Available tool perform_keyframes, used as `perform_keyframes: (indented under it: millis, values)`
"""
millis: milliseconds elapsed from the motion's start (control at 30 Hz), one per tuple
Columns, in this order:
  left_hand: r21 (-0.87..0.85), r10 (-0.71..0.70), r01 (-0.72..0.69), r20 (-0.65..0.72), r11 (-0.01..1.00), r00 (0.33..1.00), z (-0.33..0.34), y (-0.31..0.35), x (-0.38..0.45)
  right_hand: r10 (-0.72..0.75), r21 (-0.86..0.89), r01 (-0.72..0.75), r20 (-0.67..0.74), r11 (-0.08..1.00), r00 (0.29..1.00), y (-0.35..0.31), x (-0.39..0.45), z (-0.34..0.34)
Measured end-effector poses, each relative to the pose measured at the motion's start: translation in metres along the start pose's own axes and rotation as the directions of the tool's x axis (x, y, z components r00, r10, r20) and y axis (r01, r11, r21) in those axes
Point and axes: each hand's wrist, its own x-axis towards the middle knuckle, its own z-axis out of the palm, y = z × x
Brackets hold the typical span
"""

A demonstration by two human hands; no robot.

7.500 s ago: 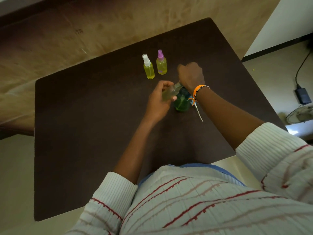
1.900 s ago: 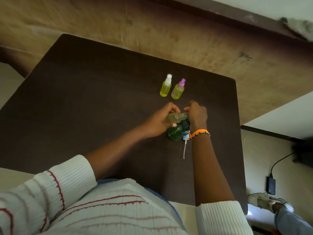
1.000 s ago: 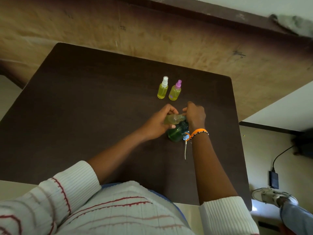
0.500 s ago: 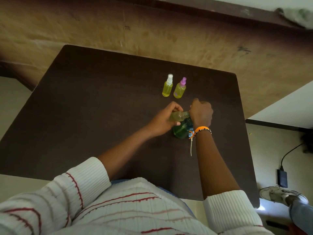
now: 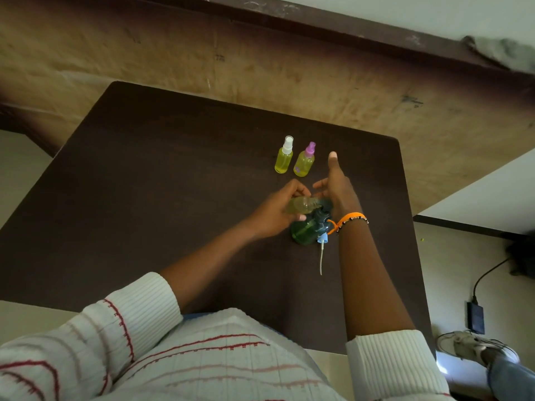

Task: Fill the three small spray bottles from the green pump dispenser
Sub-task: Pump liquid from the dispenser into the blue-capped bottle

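Two filled spray bottles seen upright side by side on far part of dark desk [image 5: 173, 175]: white-capped bottle [image 5: 284, 156] at left, purple-capped bottle [image 5: 304, 161] at right. Blue spray cap with dip tube [image 5: 321, 248] laid on desk just beside green pump dispenser [image 5: 307, 230]. Shoe [image 5: 474, 347] and charger [image 5: 475, 316] noted on floor at right. Uncapped third bottle [image 5: 301, 205] gripped by left hand [image 5: 275, 212], fingers curled round it, held tilted at dispenser spout. Right hand [image 5: 337, 188] raised above pump head, fingers straight, nothing held.
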Motion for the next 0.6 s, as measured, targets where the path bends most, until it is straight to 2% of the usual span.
perform_keyframes:
  millis: [133, 233, 600]
  values:
    - [-0.016, -0.01, 0.009, -0.008, 1.0, 1.0, 0.001, -0.001, 0.001, -0.058, -0.184, 0.029, -0.153, 0.982, 0.986, -0.003, 0.001, 0.005]
    - [-0.015, -0.015, 0.015, -0.003, 1.0, 1.0, 0.0, 0.0, 0.001, -0.097, -0.26, 0.031, -0.247, 0.965, 0.964, -0.002, 0.003, 0.005]
    - [-0.023, -0.048, 0.048, 0.004, 0.999, 0.999, 0.0, -0.003, -0.004, -0.133, -0.302, 0.043, -0.284, 0.952, 0.949, 0.005, 0.006, 0.012]
